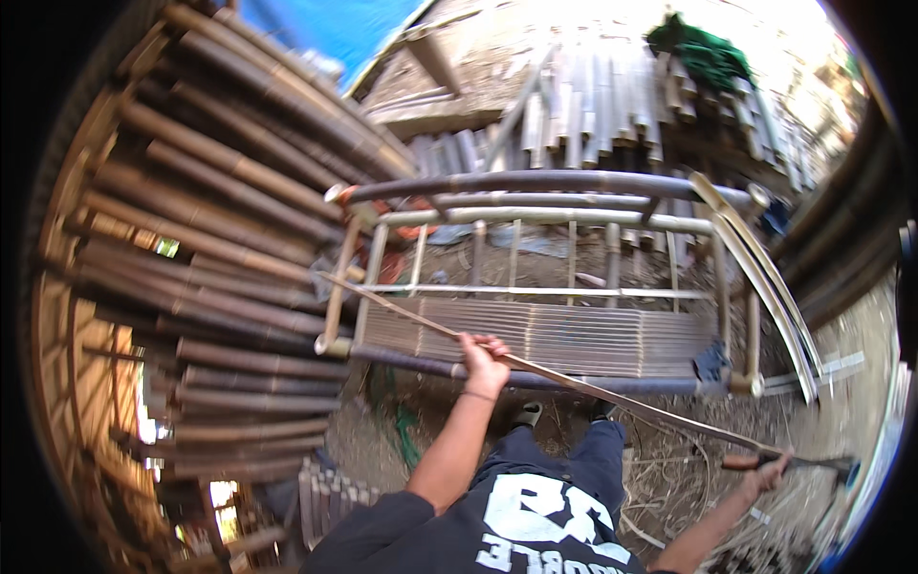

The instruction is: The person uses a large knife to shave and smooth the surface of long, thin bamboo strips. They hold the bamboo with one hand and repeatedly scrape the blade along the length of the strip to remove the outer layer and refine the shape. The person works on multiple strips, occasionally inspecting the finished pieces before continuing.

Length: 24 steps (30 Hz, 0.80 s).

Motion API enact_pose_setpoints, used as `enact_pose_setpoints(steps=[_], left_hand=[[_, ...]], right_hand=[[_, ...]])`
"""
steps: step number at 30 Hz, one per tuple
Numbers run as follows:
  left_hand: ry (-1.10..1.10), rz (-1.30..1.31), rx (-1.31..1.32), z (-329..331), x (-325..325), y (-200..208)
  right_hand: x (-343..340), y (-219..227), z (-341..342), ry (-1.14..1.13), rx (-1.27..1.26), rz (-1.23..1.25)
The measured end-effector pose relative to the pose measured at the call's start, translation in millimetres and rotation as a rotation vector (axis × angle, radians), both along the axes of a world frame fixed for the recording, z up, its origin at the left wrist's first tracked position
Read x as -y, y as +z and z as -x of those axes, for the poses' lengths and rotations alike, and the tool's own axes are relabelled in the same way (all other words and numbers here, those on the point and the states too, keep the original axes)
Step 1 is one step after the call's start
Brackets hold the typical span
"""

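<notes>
To the left we see stacked poles; at centre, a bamboo frame, its near part floored with slats. A long strip slants in our view across the frame's near side, down to the right. We find the left grip closed around the strip, the right grip clasping a brown-handled tool at the strip's right end; whether it also holds the strip, we cannot tell.

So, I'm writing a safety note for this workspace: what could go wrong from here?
The bare left hand grips the long bamboo strip, whose edge could cut or splinter it. The right hand holds a brown-handled tool near the strip, so a slip might injure. Loose shavings litter the ground, possibly a tripping hazard.
</notes>
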<state>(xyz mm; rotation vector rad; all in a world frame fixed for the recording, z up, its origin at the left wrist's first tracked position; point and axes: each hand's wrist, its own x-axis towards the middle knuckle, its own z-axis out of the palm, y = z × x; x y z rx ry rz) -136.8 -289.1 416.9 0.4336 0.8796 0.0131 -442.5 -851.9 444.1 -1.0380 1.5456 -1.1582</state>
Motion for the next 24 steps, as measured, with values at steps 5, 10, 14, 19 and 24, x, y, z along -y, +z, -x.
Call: enact_pose_setpoints(steps=[5,10,14,19,24], left_hand=[[-0.433,-0.146,-0.329,-23,27,-82],[-0.624,-0.270,-0.295,-81,26,-121],[-0.601,-0.314,-0.264,-129,14,-138],[-0.580,-0.435,-0.304,-136,-22,-136],[-0.547,-0.467,-0.257,-140,-63,-141]], right_hand=[[25,44,-85,0.361,0.183,0.026],[-50,88,-186,0.345,0.191,0.113],[-106,97,-234,0.345,0.222,0.152],[-137,87,-267,0.373,0.175,0.158],[-163,66,-286,0.343,0.105,0.067]])
